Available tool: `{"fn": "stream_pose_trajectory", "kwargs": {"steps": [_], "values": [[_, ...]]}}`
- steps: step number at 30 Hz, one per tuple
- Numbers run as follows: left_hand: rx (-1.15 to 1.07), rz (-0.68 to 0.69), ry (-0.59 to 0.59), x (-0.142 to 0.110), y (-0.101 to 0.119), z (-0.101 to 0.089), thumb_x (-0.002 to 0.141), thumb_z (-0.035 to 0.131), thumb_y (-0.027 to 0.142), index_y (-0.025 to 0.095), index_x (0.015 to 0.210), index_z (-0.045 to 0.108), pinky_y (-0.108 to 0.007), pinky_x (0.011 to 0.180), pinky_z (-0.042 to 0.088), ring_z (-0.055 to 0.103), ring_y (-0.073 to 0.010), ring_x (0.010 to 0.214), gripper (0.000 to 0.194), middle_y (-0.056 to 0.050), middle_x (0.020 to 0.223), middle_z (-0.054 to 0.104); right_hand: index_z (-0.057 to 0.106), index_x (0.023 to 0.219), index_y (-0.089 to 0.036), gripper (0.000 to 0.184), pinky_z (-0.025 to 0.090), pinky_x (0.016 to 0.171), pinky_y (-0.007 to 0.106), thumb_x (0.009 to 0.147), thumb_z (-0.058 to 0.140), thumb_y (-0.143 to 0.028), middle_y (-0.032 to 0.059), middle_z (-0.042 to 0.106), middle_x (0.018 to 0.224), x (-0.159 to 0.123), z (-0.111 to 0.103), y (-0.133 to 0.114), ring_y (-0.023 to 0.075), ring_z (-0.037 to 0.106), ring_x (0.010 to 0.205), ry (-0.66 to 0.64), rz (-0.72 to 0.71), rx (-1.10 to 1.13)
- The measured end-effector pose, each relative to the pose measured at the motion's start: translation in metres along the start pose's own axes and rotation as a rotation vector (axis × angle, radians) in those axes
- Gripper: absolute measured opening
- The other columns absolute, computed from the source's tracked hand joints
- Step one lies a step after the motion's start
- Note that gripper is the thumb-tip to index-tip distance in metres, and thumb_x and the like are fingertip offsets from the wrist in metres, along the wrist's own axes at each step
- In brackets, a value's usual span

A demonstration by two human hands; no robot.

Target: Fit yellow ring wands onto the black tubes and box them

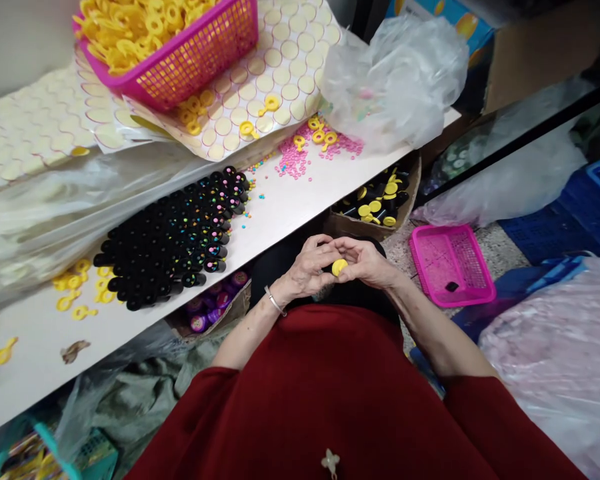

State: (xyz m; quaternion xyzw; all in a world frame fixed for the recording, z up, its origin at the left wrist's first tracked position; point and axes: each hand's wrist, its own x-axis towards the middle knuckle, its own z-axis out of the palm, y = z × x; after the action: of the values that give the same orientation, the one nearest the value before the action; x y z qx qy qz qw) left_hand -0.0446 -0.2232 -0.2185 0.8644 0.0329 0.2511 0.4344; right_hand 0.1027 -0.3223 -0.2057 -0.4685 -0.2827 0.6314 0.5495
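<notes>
My two hands meet in front of the red top, just off the shelf's edge. The fingers and thumb of my right hand (365, 264) close around a round yellow cap (339, 267). Curled in from the other side, my left hand (310, 268) has its fingertips touching the right hand's fingers. Whatever lies inside the left hand is hidden, as is anything under the cap. Beyond the hands, a carton (403, 217) holds black tubes with yellow caps (375, 207). A dense block of black tubes (175, 233) stands upright on the white shelf, several showing coloured beads at the top.
A pink basket (195, 57) full of yellow ring-handled pieces (150, 27) stands on sticker sheets (285, 60). Pink beads (293, 157) lie scattered near a clear plastic bag (395, 80). On the floor are a pink tray (453, 263) and a carton of purple containers (215, 307).
</notes>
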Motion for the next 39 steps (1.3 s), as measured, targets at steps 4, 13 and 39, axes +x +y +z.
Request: {"fn": "stream_pose_trajectory", "kwargs": {"steps": [4, 13, 39], "values": [[0.062, 0.003, -0.054, -0.002, 0.000, 0.003, 0.085, 0.051, 0.044, 0.017, 0.093, 0.069, -0.047, 0.100, 0.037, 0.046, -0.0268, 0.112, 0.033, -0.009, 0.093, 0.066, 0.066, 0.093, -0.018, 0.055, 0.049, 0.068, 0.023, 0.042, 0.083, -0.009, -0.0001, 0.067, 0.088, -0.003, 0.002, -0.005, 0.0129, 0.061, 0.081, -0.022, 0.094, 0.009], [0.057, 0.024, -0.190, -0.004, -0.004, 0.002, 0.086, 0.052, 0.037, 0.017, 0.081, 0.067, -0.042, 0.102, 0.037, 0.053, -0.0205, 0.100, 0.026, -0.006, 0.087, 0.065, 0.068, 0.076, -0.012, 0.036, 0.046, 0.057, 0.025, 0.042, 0.081, -0.013, -0.0001, 0.064, 0.067, 0.001, 0.012, 0.011, 0.0122, 0.058, 0.061, 0.069, 0.254, 0.090], [0.016, -0.013, 0.225, 0.002, -0.017, 0.007, 0.079, 0.061, 0.046, 0.017, 0.085, 0.067, -0.041, 0.086, 0.045, 0.052, -0.0207, 0.090, 0.030, -0.006, 0.078, 0.063, 0.071, 0.087, -0.016, 0.045, 0.044, 0.056, 0.020, 0.046, 0.085, -0.029, 0.0011, 0.064, 0.077, 0.015, 0.013, 0.012, 0.0100, 0.053, 0.066, 0.142, 0.046, 0.113]]}}
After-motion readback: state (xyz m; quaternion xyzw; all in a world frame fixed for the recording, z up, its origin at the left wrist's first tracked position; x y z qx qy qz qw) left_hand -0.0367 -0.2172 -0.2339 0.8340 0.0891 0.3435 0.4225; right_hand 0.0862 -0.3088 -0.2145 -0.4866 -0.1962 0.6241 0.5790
